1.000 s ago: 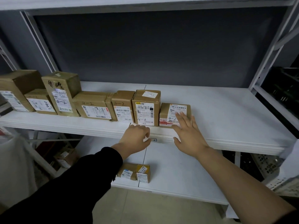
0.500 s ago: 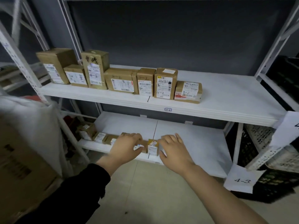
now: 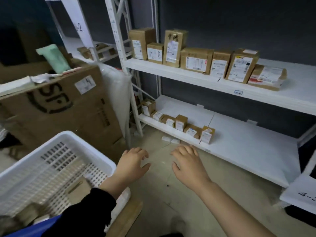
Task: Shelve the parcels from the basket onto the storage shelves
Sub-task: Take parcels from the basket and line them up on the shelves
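A white perforated basket (image 3: pixel 56 142) stands at the lower left, with a brown parcel (image 3: pixel 77 190) lying inside it. My left hand (image 3: pixel 132 164) hovers just past the basket's right rim, fingers relaxed and holding nothing. My right hand (image 3: pixel 188 165) hangs beside it over the floor, also holding nothing. Several cardboard parcels (image 3: pixel 195 60) stand in a row on the upper white shelf (image 3: pixel 273 98). Smaller parcels (image 3: pixel 179 124) line the front of the lower shelf (image 3: pixel 248 146).
A large brown carton (image 3: pixel 56 106) stands left of the shelf post (image 3: pixel 118 40), with a green packet (image 3: pixel 54 58) on top. A clear plastic bag (image 3: pixel 116 89) leans between them. A paper tag marked 4-3 (image 3: pixel 302 192) hangs at the right.
The view has swung left and down, bringing the basket and large carton into sight. Both hands have dropped from the shelf edge toward the floor beside the basket.
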